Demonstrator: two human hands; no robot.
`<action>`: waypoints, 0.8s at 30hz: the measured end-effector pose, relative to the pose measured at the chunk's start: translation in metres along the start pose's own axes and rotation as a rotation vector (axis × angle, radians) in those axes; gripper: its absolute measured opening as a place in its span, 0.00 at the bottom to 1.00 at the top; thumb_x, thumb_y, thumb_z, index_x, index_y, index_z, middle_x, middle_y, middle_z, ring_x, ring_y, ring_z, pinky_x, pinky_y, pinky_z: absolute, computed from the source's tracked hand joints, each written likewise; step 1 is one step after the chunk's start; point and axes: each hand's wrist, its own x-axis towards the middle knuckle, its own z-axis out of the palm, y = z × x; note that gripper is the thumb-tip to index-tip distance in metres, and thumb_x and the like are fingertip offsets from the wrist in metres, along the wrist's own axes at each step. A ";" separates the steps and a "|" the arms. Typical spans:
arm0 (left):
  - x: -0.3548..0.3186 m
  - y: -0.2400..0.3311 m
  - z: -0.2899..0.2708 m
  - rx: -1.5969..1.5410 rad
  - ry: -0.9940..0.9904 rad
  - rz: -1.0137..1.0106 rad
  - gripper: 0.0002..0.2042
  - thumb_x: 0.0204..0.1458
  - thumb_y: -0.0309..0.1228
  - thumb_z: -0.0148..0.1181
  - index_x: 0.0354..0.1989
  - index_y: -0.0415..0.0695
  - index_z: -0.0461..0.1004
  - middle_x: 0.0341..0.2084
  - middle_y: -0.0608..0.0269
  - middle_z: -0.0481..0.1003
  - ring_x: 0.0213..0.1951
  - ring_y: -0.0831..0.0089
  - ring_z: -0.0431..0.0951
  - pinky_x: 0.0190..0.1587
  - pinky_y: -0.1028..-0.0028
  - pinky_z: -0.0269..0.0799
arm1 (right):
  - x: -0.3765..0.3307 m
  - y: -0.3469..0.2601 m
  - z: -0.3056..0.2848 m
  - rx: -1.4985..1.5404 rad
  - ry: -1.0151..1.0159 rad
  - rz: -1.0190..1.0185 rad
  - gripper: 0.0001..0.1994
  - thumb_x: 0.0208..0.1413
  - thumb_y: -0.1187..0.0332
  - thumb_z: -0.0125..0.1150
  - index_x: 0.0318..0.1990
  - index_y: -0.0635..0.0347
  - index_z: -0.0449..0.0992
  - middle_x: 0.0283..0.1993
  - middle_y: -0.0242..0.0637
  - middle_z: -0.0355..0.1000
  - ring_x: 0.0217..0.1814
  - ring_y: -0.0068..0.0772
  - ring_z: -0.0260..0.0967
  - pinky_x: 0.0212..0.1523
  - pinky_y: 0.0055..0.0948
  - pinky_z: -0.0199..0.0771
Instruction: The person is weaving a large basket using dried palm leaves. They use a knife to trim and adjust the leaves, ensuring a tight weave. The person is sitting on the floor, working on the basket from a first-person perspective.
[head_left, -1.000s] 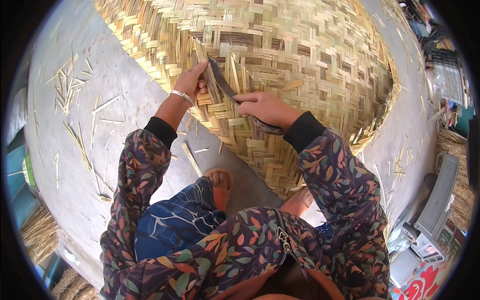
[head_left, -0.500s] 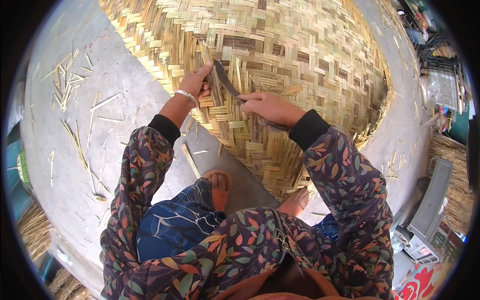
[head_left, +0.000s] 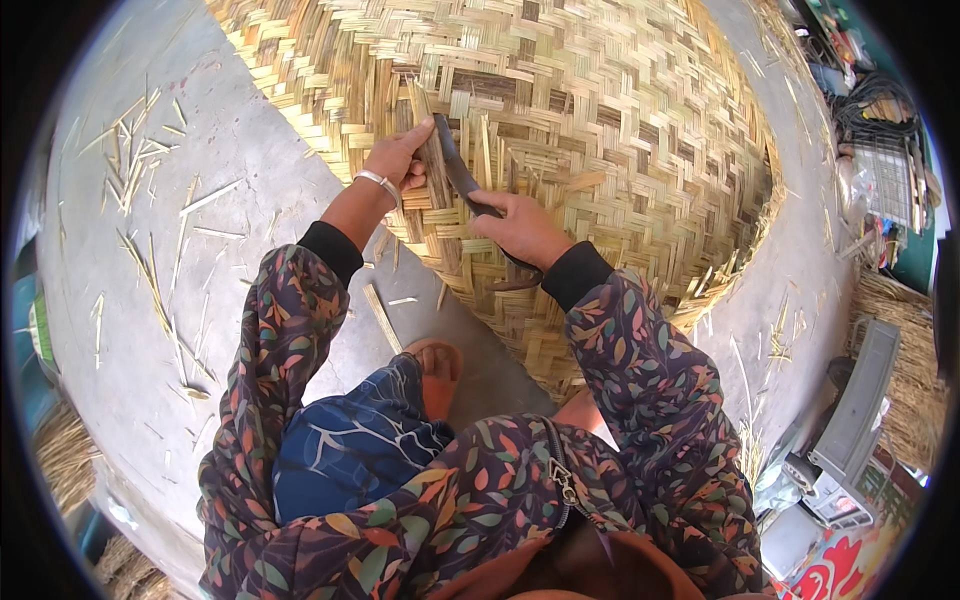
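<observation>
A large mat [head_left: 600, 120], woven of pale and brown flat strips, spreads out in front of me. At its near left edge my left hand [head_left: 397, 165] is closed on a brown strip [head_left: 433, 172] that stands up from the weave, thumb near its upper part. My right hand [head_left: 522, 228] grips the handle of a dark curved knife [head_left: 454, 160]. The blade points up and left, its tip close to my left thumb and beside the strip. Whether the edge touches the strip I cannot tell. A few loose strip ends stick up right of the blade.
Cut strip scraps [head_left: 128, 150] lie scattered over the grey concrete floor [head_left: 250, 170] at left. My sandalled foot [head_left: 437, 375] stands near the mat's edge. At right are a grey metal machine part [head_left: 858, 400], coiled dark cables [head_left: 872, 105] and bundles of straw-like fibre [head_left: 905, 370].
My right hand has shifted a little left and down, and the knife has turned steeper, closer along the strip. My left hand keeps nearly the same place and hold.
</observation>
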 end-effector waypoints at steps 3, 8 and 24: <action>0.001 0.003 0.006 0.058 0.046 -0.002 0.19 0.51 0.49 0.66 0.30 0.43 0.75 0.15 0.73 0.64 0.15 0.81 0.63 0.15 0.78 0.61 | 0.002 0.004 0.012 -0.166 0.071 -0.024 0.28 0.49 0.55 0.59 0.56 0.60 0.73 0.46 0.53 0.76 0.48 0.49 0.74 0.50 0.36 0.72; 0.003 0.009 0.012 0.135 0.108 -0.038 0.16 0.53 0.46 0.64 0.28 0.45 0.73 0.11 0.72 0.61 0.11 0.79 0.58 0.12 0.76 0.54 | 0.003 0.008 0.014 -0.206 0.072 0.017 0.26 0.49 0.54 0.58 0.56 0.53 0.74 0.42 0.53 0.76 0.45 0.53 0.74 0.46 0.42 0.73; -0.012 0.016 0.014 0.224 0.137 -0.238 0.14 0.51 0.40 0.66 0.20 0.46 0.71 0.08 0.73 0.63 0.07 0.81 0.57 0.08 0.79 0.54 | 0.004 0.017 0.015 -0.225 0.092 -0.036 0.27 0.47 0.55 0.58 0.56 0.54 0.73 0.38 0.55 0.76 0.41 0.57 0.74 0.44 0.47 0.72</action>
